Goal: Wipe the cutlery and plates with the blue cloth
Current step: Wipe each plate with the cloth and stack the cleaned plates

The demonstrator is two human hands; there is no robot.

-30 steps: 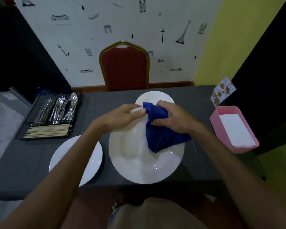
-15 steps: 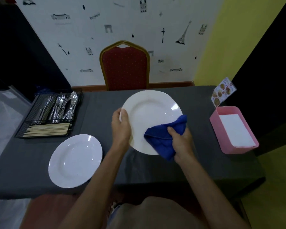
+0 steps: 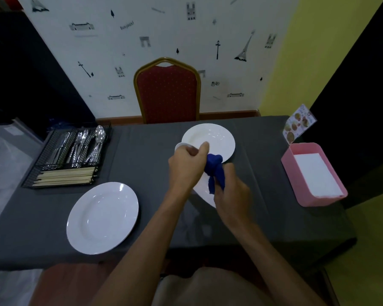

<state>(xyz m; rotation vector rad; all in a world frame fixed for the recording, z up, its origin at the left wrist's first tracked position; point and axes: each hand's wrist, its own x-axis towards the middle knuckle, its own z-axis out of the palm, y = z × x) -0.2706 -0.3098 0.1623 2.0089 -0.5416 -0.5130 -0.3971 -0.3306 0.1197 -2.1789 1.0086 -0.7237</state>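
**Held plate** point(image 3: 205, 195): white, lifted off the surface point(image 3: 142, 155) and tipped nearly edge-on to where I stand, probably so the rim and both faces can be reached. Only its lower curve and a sliver of its top edge show past the hands.

**Left hand** point(image 3: 186, 166): grip closed round the upper rim of the held plate, thumb over the top. It seems to serve as the steadying hand.

**Blue cloth** point(image 3: 213, 166): bunched and folded over the held plate's rim, just right of the left hand, with a tail hanging down.

**Right hand** point(image 3: 232, 193): grip closed on the cloth's lower part, pinching it against the plate. By my reckoning this is the working hand, mid-wipe along the edge.

**Far plate** point(image 3: 215, 138): flat on the surface beyond the hands, face up.

**Near plate** point(image 3: 102, 217): flat at the front left, well apart from the others. I cannot tell whether either resting plate is wiped.

**Wire basket** point(image 3: 40, 155): back left, holding the cutlery point(image 3: 77, 146) in rows and chopsticks point(image 3: 64, 176) across the front. All of it sits in the basket, apparently awaiting its turn.

**Pink box** point(image 3: 293, 184): right edge, with white paper inside, out of the work area.
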